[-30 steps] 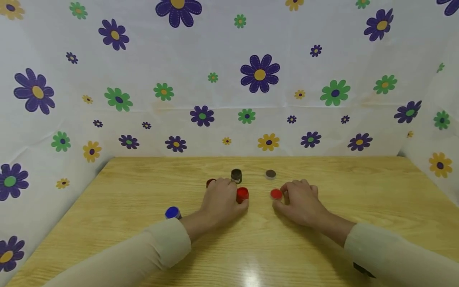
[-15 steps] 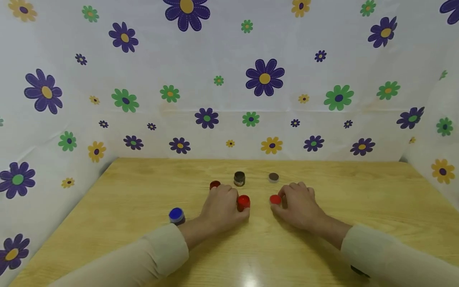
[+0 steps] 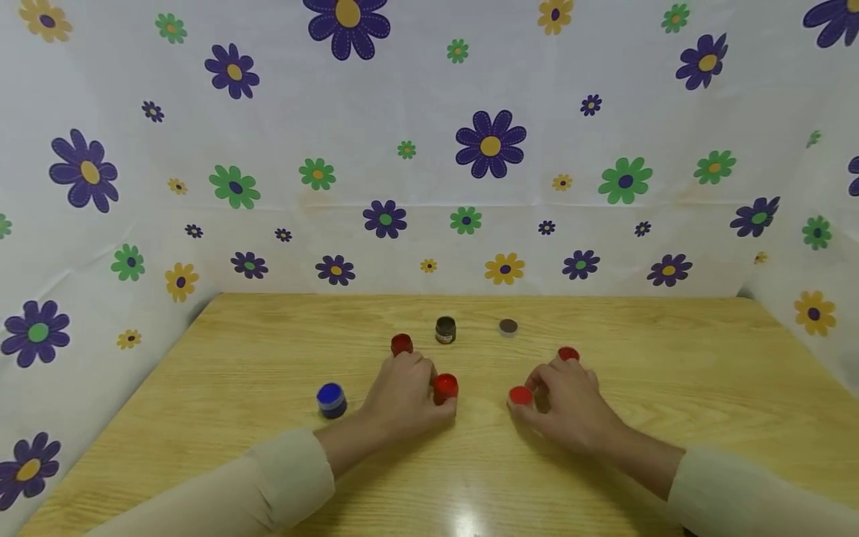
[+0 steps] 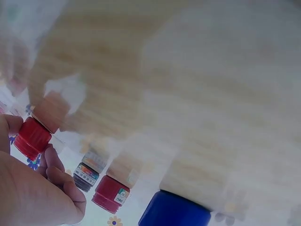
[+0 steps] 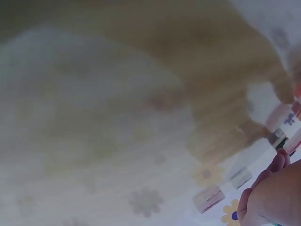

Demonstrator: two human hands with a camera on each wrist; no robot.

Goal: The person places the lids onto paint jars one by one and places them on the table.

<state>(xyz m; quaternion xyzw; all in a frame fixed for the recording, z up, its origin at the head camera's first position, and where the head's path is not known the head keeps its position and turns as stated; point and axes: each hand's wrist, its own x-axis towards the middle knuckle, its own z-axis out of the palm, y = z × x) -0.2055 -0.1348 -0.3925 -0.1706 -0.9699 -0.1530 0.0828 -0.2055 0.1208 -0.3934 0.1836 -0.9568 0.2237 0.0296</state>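
Note:
My left hand (image 3: 421, 379) rests on the wooden table (image 3: 268, 350) and grips a small red-capped jar (image 3: 446, 388) between thumb and fingers. In the left wrist view the same red jar (image 4: 32, 137) sits against the fingertips (image 4: 49, 160). My right hand (image 3: 539, 393) pinches a flat red lid (image 3: 520, 395) low over the table. Another red lid or cap (image 3: 568, 353) lies just past the right hand's fingertips. The right wrist view is blurred, showing only part of the hand (image 5: 273, 197).
A second red jar (image 3: 402, 344) stands just behind the left hand. Farther back are a dark brown jar (image 3: 446, 329) and a brown lid (image 3: 508, 326). A blue-capped jar (image 3: 332, 399) stands left of the left wrist. Flowered sheets wall the table on three sides.
Both hands drew back toward me, the left with the red jar and the right with the red lid. A red cap beyond the right fingertips has come into sight.

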